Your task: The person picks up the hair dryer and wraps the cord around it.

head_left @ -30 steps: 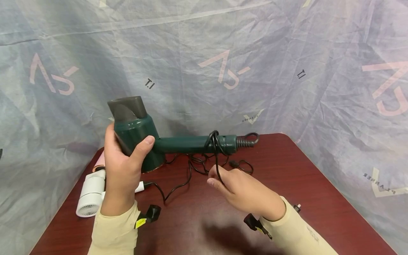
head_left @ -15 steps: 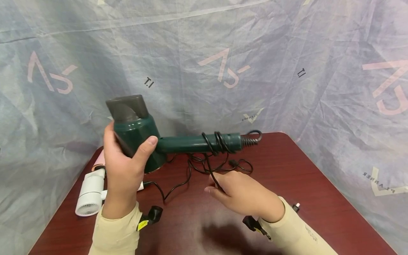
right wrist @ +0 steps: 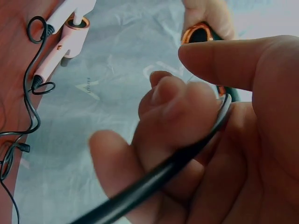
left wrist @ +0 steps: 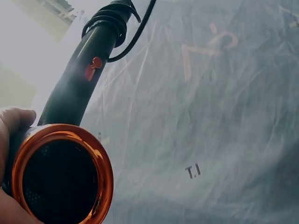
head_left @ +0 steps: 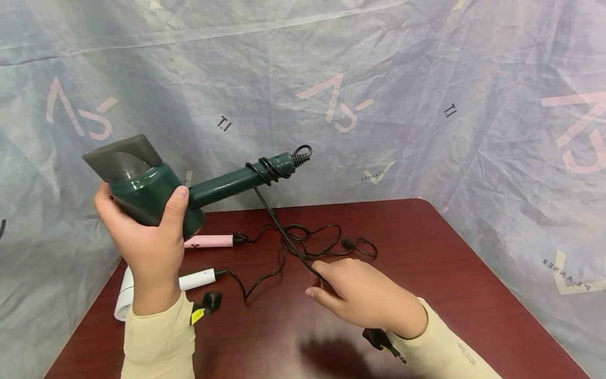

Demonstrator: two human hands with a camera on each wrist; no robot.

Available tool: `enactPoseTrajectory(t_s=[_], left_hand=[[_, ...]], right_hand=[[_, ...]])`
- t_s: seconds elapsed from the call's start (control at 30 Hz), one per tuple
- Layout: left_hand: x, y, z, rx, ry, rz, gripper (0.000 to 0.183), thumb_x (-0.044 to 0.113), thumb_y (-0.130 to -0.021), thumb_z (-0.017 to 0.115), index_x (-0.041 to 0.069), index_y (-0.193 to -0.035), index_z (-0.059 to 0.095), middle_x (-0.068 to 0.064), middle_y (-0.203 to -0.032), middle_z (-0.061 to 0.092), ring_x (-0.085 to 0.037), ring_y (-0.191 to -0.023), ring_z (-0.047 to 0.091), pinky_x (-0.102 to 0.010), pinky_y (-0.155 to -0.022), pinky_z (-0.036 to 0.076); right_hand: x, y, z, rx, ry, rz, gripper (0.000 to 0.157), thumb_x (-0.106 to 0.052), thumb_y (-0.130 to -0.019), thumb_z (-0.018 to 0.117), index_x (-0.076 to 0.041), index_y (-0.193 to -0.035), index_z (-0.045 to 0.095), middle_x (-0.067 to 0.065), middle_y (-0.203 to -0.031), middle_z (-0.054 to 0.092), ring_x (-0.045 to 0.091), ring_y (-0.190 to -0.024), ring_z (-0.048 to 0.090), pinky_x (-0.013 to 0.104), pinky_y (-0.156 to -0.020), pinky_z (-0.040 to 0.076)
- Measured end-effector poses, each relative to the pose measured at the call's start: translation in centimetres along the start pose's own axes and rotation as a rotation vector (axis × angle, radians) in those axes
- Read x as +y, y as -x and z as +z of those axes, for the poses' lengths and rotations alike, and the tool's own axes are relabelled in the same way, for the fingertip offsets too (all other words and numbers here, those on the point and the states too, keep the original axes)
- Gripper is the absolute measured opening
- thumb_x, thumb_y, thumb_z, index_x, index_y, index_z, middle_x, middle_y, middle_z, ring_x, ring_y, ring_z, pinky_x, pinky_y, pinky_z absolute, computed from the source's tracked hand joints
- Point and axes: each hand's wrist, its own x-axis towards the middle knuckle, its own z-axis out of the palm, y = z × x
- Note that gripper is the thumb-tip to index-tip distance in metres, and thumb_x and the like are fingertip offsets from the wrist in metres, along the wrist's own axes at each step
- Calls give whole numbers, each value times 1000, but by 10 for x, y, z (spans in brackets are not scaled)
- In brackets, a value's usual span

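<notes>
My left hand [head_left: 149,247] grips the body of a dark green hair dryer [head_left: 147,192] above the table, thumb over its near side. The dryer's grey nozzle [head_left: 125,160] points up and left, while its handle [head_left: 224,187] tilts up to the right. Several coils of black cord [head_left: 270,171] wrap the handle near its end. From there the cord slants down to my right hand [head_left: 366,295], whose curled fingers hold it. In the right wrist view the cord [right wrist: 145,183] runs across those fingers. An orange ring [left wrist: 107,170] edges the dryer's rear in the left wrist view.
On the red-brown table [head_left: 426,273], a white hair dryer [head_left: 199,279] and a pink one [head_left: 210,241] lie at the left, partly hidden by my left arm. Their black cords tangle mid-table, near a plug [head_left: 349,243]. Grey printed cloth [head_left: 284,105] hangs behind.
My left hand has moved left and up with the green hair dryer, and the handle now tilts upward. The cord stretches longer toward my right hand, which has hardly moved.
</notes>
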Motion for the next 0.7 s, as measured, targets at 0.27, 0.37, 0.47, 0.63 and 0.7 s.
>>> enactPoseTrajectory(t_s=[0.27, 0.37, 0.47, 0.63, 0.7], left_hand=[[-10, -4, -6, 0, -139, 14, 76, 3, -74, 86, 4, -139, 46, -18, -125, 61, -32, -110, 59, -32, -93, 50], [-13, -2, -4, -16, -177, 0, 78, 4, -74, 87, 5, -140, 46, -16, -127, 60, -31, -113, 59, -31, -94, 49], [-16, 0, -2, -51, -204, 2, 80, 3, -74, 87, 6, -143, 46, -15, -131, 59, -31, -116, 58, -31, -96, 50], [-16, 6, 1, -117, -312, -9, 84, 7, -74, 88, 11, -147, 45, -7, -136, 57, -24, -122, 54, -29, -101, 45], [-17, 9, 2, -150, -357, -18, 85, 8, -74, 88, 12, -148, 45, -5, -138, 56, -22, -124, 53, -28, -103, 43]], right_hand=[[-12, 9, -11, 101, -39, -54, 21, -40, -109, 48, -28, -92, 46, -18, -69, 40, -4, -60, 39, 18, -58, 41], [-18, 15, -19, 180, -36, -102, 17, -33, -110, 50, -27, -94, 47, -19, -70, 36, -5, -61, 36, 15, -58, 38], [-21, 19, -28, 280, -18, -173, 14, -23, -108, 54, -26, -95, 49, -19, -72, 35, -6, -63, 34, 10, -59, 34], [-21, 23, -38, 386, -26, -255, 16, -11, -104, 59, -23, -95, 54, -16, -73, 38, -7, -65, 32, 7, -60, 30], [-20, 23, -41, 421, -32, -274, 15, -10, -103, 59, -22, -96, 55, -15, -73, 39, -7, -65, 33, 7, -60, 31]])
